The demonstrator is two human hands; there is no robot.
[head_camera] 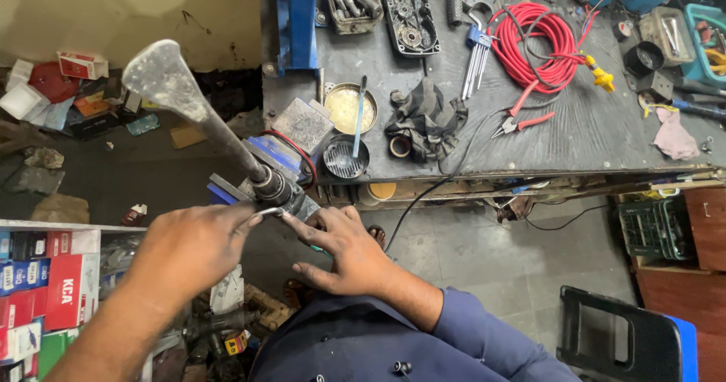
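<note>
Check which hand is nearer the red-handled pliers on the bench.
Right. The right hand sits below the bench edge, down and left of the red-handled pliers. The left hand is further left, past the metal part clamped in the vise, so clearly farther away.

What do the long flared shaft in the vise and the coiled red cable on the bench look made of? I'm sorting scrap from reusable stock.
The long grey flared shaft looks like cast or forged steel: dull, mottled grey, with speckled wear and no paint. The coiled red cable appears rubber- or plastic-sheathed: smooth, evenly coloured, bending in loose loops. Its core is hidden.
</note>
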